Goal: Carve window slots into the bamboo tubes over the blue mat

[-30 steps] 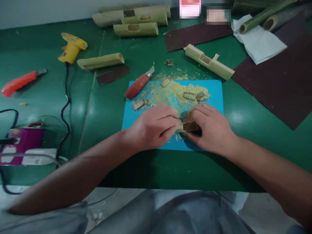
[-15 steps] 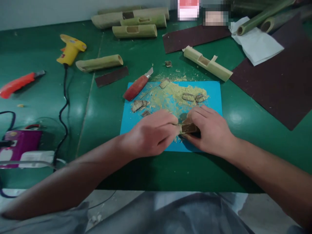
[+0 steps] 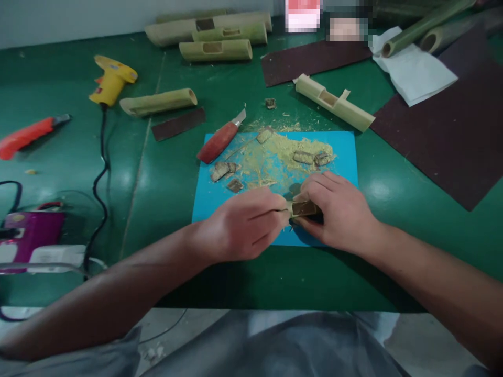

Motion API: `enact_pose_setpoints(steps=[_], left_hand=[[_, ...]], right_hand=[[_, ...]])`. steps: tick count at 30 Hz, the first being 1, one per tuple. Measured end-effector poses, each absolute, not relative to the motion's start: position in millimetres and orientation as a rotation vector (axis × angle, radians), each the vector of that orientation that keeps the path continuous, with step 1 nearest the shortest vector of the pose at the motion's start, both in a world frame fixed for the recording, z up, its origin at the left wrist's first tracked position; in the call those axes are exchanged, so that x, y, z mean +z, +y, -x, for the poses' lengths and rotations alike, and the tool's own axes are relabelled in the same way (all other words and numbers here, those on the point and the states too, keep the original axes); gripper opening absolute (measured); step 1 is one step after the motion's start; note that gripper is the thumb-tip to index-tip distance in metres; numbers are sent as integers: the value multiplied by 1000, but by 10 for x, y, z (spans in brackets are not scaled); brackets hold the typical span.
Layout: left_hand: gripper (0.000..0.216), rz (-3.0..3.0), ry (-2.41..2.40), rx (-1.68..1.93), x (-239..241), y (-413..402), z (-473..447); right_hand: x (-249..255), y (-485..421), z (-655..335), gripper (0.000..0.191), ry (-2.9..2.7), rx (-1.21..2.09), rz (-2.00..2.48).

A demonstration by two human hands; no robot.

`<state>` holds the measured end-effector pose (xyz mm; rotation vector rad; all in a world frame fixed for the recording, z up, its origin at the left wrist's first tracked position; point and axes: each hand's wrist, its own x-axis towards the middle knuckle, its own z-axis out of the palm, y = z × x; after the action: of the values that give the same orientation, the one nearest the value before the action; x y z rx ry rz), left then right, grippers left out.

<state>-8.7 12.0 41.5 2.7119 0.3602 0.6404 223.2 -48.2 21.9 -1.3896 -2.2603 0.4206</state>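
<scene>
Low over the near part of the blue mat (image 3: 341, 183), a short bamboo tube (image 3: 305, 209) with a cut-out opening lies between my two hands. My right hand (image 3: 340, 209) is closed round its right side, thumb below and fingers above. At its left end my left hand (image 3: 247, 222) is closed, with the fingertips close to the opening; the fingers hide that end. A red-handled knife (image 3: 220, 141) rests at the mat's upper left corner. Pale shavings (image 3: 283, 152) and several bark-like scraps (image 3: 223, 170) are spread beyond my hands.
Farther off lie a slotted bamboo piece (image 3: 334, 102), a plain tube (image 3: 159, 102), brown sandpaper-like sheets (image 3: 451, 125) and more bamboo (image 3: 216, 51). To the left are a yellow hot-air tool (image 3: 112, 81), its black cord (image 3: 102, 183), an orange utility knife (image 3: 29, 137) and a purple power box (image 3: 35, 235).
My left hand has shifted slightly down and its fingers have turned a little. A small brown scrap on the mat shows more fully. My right hand stays almost where it was.
</scene>
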Motion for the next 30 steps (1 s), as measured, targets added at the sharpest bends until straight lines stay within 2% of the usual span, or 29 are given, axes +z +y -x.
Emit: enact_pose_setpoints(steps=[30], left_hand=[[10,-2756,415,650,432,87,195]], right_hand=[[249,-478,-2234,20,-2266,484,1405]])
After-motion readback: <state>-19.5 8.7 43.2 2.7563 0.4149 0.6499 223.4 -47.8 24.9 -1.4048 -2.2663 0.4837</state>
